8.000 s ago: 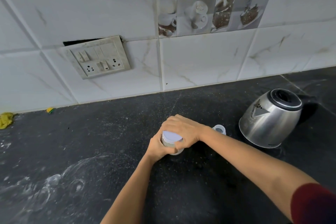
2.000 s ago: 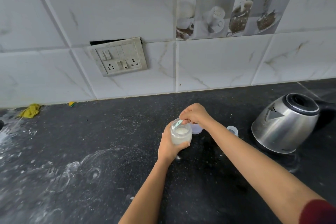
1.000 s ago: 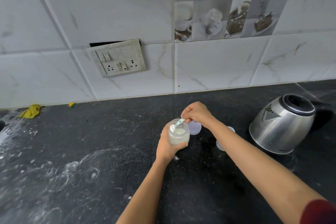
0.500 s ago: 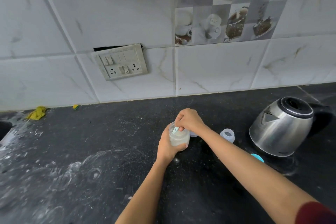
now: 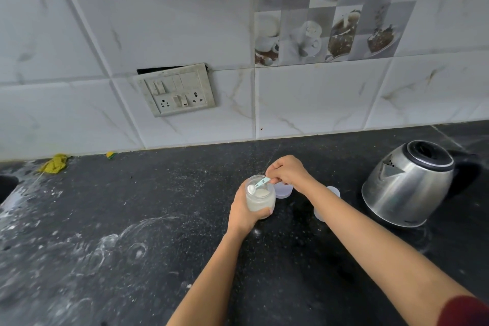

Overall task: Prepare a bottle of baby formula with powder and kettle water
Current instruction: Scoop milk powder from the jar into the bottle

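Head view shows your left hand (image 5: pixel 244 213) wrapped round the powder jar (image 5: pixel 260 200), fingers curled on its wall, likely to steady it while you dig. Your right hand (image 5: pixel 288 173) pinches the handle of the small blue scoop (image 5: pixel 259 185), whose bowl carries white powder at the jar's mouth. Just beyond the jar, under your right hand, lies a pale lid (image 5: pixel 283 190), set aside so the mouth stays open. A clear plastic piece (image 5: pixel 326 204), probably the bottle or its cap, is partly hidden behind your right forearm, so you cannot tell whether it stands open. Well to the right of that hand sits the steel kettle (image 5: pixel 407 185) on the dark counter (image 5: pixel 132 259). Your own forearm crosses the path from scoop to that piece.
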Motion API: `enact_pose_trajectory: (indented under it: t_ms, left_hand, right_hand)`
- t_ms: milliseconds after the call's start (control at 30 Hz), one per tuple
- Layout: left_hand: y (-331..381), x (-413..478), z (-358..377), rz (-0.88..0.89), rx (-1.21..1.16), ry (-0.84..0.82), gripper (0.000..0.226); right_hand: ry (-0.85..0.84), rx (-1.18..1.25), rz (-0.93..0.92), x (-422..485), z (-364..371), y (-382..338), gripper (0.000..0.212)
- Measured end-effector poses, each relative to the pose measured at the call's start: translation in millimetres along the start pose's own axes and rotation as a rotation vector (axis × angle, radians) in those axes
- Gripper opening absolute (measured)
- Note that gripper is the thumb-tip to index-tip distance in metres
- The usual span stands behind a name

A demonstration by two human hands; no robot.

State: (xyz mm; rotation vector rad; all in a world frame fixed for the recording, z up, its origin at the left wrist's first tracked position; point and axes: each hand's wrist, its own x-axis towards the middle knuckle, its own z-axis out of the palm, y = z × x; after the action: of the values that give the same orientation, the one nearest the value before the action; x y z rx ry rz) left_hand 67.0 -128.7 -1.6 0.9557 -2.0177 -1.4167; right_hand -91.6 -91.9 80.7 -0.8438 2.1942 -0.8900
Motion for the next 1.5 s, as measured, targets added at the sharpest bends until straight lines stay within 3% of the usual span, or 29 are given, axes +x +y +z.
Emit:
enact_pose_trajectory:
  t_ms: [933, 1100, 1167, 1367, 1500]
  left_hand:
    - [1.5, -2.1, 0.5, 0.019, 0.035, 0.030, 0.075]
    - [0.2, -5.6, 3.6, -0.077, 0.069, 0.095, 0.113]
    - [8.5, -9.8, 6.4, -0.080, 0.063, 0.131, 0.117]
    - [35.6, -12.9, 23.8, 0.061, 0.137, 0.278, 0.112]
    - [53.1, -14.5, 45.4, 0.173, 0.164, 0.248, 0.105]
  right_hand:
    - [0.094, 0.293, 0.157, -17.6, -9.8, 39.1, 0.010]
    - [0.085, 0.414, 0.164, -20.3, -21.2, 40.7, 0.011]
    - [0.082, 0.468, 0.150, -24.8, -30.1, 41.1, 0.009]
    - [0.110, 0.531, 0.103, -38.3, -69.8, 53.7, 0.011]
    - [0.166, 0.563, 0.062, -52.3, -99.5, 67.4, 0.009]
